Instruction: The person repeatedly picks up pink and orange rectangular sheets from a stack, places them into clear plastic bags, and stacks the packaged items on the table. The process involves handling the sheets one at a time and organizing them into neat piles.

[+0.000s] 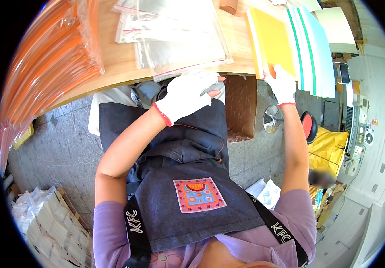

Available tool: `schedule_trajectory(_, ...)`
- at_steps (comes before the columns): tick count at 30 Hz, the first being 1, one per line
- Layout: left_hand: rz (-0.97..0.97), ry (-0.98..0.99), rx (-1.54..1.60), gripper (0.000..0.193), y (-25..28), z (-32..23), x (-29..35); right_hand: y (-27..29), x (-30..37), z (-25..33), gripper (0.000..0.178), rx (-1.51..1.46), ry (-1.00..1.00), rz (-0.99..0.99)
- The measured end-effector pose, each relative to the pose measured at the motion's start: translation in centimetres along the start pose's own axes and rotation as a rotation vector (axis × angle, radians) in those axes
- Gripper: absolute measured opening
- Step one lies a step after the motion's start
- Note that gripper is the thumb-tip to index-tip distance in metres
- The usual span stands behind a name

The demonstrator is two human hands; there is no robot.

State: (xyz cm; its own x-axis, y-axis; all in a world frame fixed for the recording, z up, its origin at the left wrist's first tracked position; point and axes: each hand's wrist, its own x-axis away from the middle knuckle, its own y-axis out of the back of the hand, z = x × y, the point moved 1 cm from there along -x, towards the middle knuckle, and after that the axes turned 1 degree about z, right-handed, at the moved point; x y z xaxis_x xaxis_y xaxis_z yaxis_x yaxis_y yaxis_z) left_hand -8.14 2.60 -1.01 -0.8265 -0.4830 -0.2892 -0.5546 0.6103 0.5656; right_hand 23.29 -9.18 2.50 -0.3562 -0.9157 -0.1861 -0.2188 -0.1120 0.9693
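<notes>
My left hand (189, 94), in a white glove with bare fingertips, is at the table's front edge beside a pile of clear plastic bags (179, 51). Its thumb and forefinger are apart, with nothing seen between them. On the right, my right hand (282, 85) wears a matching glove. Its bare fingertips pinch the near edge of a stack of yellow paper (273, 42); how many sheets they grip cannot be made out. Next to it lies a stack of light blue paper (314, 53) with green stripes along its left side.
Orange items in clear plastic wrapping (54, 58) are heaped at the table's left. A brown block (228, 5) lies at the back of the wooden table (241, 58). Under the table stands an open cardboard box (240, 107). A wrapped white stack (52, 223) sits on the floor, lower left.
</notes>
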Motion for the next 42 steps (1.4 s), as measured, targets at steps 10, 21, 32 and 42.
schedule_trajectory(10, -0.088, -0.050, 0.023, 0.032, -0.3, 1.3, 1.1, 0.0, 0.0, 0.5, 0.051, 0.020, -0.048, 0.037)
schedule_trajectory(21, -0.109, -0.070, -0.027, 0.031, -0.2, 2.0, 1.7, 1.6, -1.7, -1.6, 0.038, -0.139, -0.097, 0.263)
schedule_trajectory(32, 0.145, 0.015, 0.109, 0.035, -0.5, 0.1, 0.8, 2.4, -2.3, -2.5, 0.032, -0.134, -0.053, 0.275)
schedule_trajectory(42, 0.192, -0.076, 0.113, 0.032, -2.9, -0.8, -1.0, 2.3, -2.2, -2.6, 0.031, -0.158, 0.005, 0.253)
